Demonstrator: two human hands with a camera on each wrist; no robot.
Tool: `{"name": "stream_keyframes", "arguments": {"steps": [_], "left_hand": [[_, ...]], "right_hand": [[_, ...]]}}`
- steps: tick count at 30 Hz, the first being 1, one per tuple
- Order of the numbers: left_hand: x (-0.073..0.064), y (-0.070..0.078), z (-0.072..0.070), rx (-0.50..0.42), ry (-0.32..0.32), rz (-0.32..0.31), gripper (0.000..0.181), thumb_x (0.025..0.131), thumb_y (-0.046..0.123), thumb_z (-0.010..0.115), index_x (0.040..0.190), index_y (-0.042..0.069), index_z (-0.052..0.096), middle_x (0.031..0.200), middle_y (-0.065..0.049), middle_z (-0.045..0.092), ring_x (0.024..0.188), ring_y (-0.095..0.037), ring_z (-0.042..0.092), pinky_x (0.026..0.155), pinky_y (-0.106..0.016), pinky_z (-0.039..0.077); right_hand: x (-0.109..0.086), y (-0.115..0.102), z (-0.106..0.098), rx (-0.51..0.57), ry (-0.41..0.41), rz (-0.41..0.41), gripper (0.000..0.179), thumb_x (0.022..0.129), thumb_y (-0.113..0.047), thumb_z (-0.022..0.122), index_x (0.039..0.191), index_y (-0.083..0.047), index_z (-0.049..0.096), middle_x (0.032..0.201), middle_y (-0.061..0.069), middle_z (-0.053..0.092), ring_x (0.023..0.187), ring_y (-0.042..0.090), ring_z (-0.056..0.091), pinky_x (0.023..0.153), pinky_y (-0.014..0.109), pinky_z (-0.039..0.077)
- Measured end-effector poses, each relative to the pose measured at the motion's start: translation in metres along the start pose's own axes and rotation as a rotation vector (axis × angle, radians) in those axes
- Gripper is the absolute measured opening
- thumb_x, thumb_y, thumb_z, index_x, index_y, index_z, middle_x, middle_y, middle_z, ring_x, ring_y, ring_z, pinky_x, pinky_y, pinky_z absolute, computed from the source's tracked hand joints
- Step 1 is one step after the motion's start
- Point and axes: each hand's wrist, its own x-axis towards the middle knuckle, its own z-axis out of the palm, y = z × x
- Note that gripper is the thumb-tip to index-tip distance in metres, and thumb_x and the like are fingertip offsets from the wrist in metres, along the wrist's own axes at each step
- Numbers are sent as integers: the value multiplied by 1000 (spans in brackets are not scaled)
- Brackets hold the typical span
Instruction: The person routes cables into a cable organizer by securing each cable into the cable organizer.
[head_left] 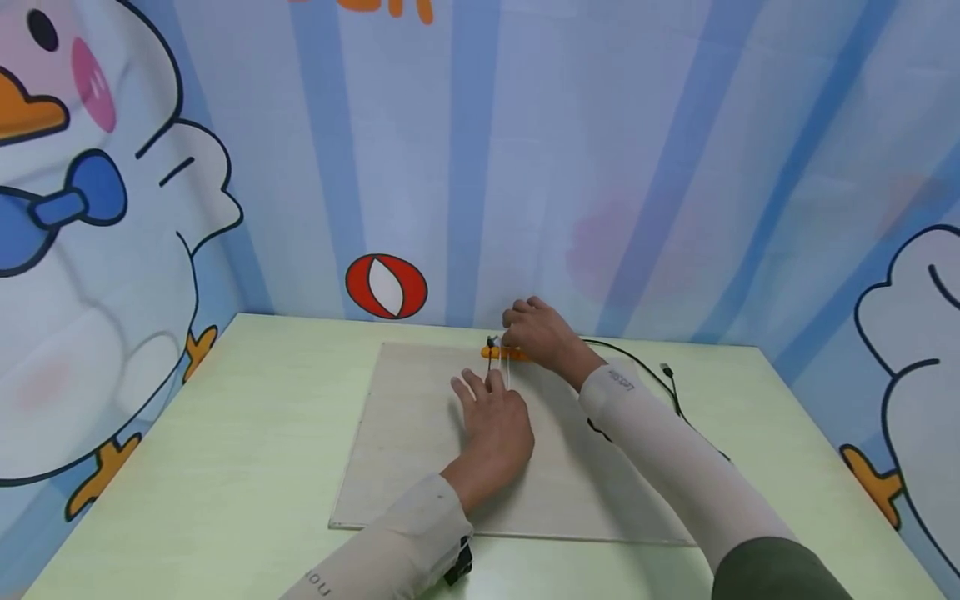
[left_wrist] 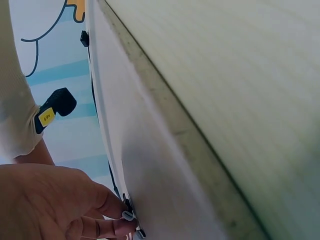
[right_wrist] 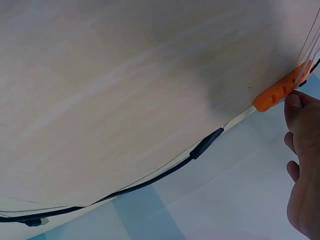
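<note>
An orange slotted cable holder (head_left: 491, 353) lies at the back edge of the pale board (head_left: 420, 433); its notches show in the right wrist view, where thin white cables (right_wrist: 311, 50) run across it. My right hand (head_left: 545, 335) is at the holder's back side, thumb and fingertip pinching a white cable beside a notch. In front of the holder, my left hand (head_left: 497, 425) has thumb and finger together at the cable ends. By those fingers, the left wrist view shows a small grey piece (left_wrist: 128, 215) and a dark connector (left_wrist: 141, 233). Fingers partly hide what each hand holds.
A black cable (head_left: 637, 360) curves along the board's back right, with a USB plug (head_left: 667, 370) near it. The board lies on a pale yellow-green table (head_left: 247, 467). A printed cloth backdrop (head_left: 570, 167) rises right behind the table's far edge.
</note>
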Motion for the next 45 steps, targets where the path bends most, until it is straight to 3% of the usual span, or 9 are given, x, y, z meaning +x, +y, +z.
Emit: {"name": "stream_keyframes", "arguments": {"steps": [7, 16, 21, 26, 33, 37, 41, 45], "left_hand": [[0, -8, 4, -30, 36, 16, 33, 111, 31, 68, 121, 2, 81, 147, -26, 59, 157, -59, 46, 131, -73, 32], [1, -15, 4, -54, 25, 41, 39, 109, 36, 71, 125, 1, 79, 151, -28, 57, 158, -59, 44, 132, -74, 31], [2, -17, 2, -49, 25, 32, 37, 110, 36, 70, 123, 3, 80, 149, -28, 59, 158, -58, 45, 131, -73, 33], [7, -21, 5, -60, 49, 50, 36, 111, 34, 66, 121, 3, 80, 147, -28, 60, 155, -59, 47, 129, -74, 34], [19, -31, 10, -35, 128, 87, 35, 111, 36, 67, 124, 6, 79, 141, -26, 64, 144, -55, 55, 124, -74, 39], [29, -37, 8, -18, 153, 118, 37, 110, 38, 71, 132, 9, 76, 149, -25, 63, 148, -55, 53, 126, -73, 36], [40, -43, 4, -2, 181, 147, 39, 111, 36, 69, 142, 12, 73, 155, -24, 59, 153, -55, 48, 128, -72, 34], [53, -49, 3, 17, 169, 178, 43, 112, 36, 67, 149, 14, 68, 160, -24, 54, 159, -55, 42, 131, -69, 32]], "right_hand": [[0, -3, 0, 17, -15, 18, 23, 108, -16, 76, 123, -28, 89, 127, 1, 80, 118, 25, 67, 111, 44, 54], [-8, -5, 4, 44, 13, 57, 22, 108, -17, 77, 124, -26, 88, 133, 3, 80, 124, 27, 69, 111, 46, 56], [-20, -12, 2, 79, 64, 125, 25, 111, -12, 71, 126, -24, 87, 130, 4, 80, 119, 28, 69, 105, 46, 57], [-29, -19, 0, 141, 15, 233, 28, 116, -15, 63, 135, -21, 83, 136, 7, 77, 124, 31, 67, 109, 49, 55], [-43, -29, 0, 204, -15, 343, 29, 117, -16, 59, 134, -20, 82, 136, 11, 76, 119, 34, 65, 106, 51, 54], [-50, -36, -5, 230, -46, 424, 29, 117, -18, 58, 133, -20, 82, 133, 12, 75, 114, 35, 63, 101, 51, 52], [-57, -42, -11, 261, -96, 508, 30, 117, -22, 58, 136, -17, 81, 129, 13, 73, 113, 37, 62, 104, 53, 53], [-66, -47, -16, 306, -117, 543, 31, 117, -23, 59, 139, -13, 78, 138, 17, 72, 123, 41, 63, 110, 58, 53]]}}
